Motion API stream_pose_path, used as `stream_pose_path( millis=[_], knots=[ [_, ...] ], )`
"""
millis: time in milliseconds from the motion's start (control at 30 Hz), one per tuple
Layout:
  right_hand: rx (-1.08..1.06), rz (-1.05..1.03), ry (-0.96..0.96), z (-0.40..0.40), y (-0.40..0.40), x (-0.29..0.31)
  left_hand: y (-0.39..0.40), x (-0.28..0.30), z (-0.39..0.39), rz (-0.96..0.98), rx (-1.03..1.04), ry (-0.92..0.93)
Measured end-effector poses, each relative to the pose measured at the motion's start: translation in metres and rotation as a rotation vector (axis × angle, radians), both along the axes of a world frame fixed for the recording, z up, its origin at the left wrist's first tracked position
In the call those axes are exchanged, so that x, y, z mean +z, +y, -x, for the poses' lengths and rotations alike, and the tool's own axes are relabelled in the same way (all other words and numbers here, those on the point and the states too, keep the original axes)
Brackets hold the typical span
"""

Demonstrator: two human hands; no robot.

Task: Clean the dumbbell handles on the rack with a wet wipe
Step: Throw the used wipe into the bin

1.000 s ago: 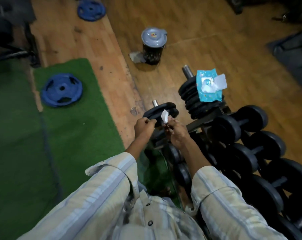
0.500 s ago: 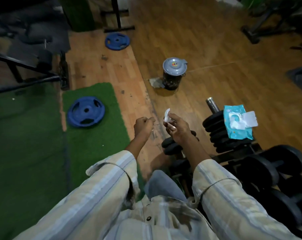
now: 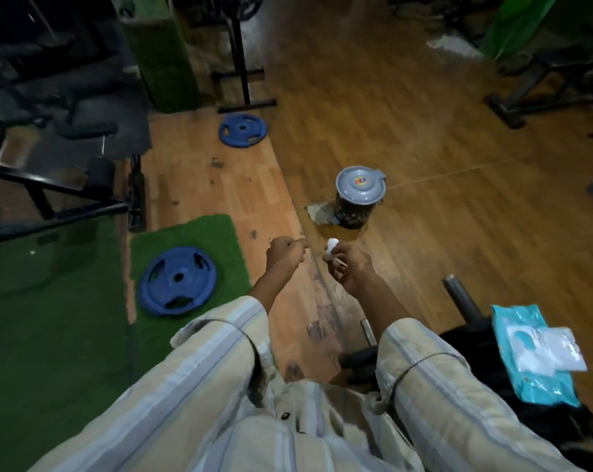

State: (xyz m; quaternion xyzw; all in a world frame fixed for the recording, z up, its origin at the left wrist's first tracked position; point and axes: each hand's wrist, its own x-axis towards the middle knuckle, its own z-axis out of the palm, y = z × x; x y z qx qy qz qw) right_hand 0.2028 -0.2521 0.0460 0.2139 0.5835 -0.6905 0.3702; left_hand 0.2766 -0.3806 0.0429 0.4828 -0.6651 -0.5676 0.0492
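Note:
My right hand (image 3: 348,267) pinches a small crumpled white wet wipe (image 3: 331,248) at chest height over the wooden floor. My left hand (image 3: 285,255) is a closed fist just left of it, a short gap apart, with nothing visible in it. A teal wet wipe pack (image 3: 533,356) with its white flap open lies on stacked black plates at the lower right. Of the rack only a dumbbell's steel bar end (image 3: 460,298) and dark weights (image 3: 359,361) show, below and right of my hands.
A small bin with a grey lid (image 3: 359,185) stands on the floor just beyond my hands. Two blue weight plates lie to the left, one (image 3: 177,281) on green turf, one (image 3: 242,129) farther back. Black gym machines stand at far left and far right.
The view has tilted up and away from the rack, so most dumbbells have left the frame. Both hands have lifted off the dumbbell, the right still holding the wipe.

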Motion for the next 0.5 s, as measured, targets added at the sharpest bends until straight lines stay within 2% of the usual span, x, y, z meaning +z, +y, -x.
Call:
stream_pose_path(
  millis=[333, 500],
  knots=[
    [-0.07, -0.016, -0.005, 0.113, -0.114, 0.005, -0.111, 0.006, 0.134, -0.04, -0.048, 0.027],
    [-0.176, -0.015, 0.008, 0.185, -0.175, 0.003, -0.171, 0.002, 0.216, -0.063, -0.117, 0.043]
  ],
)
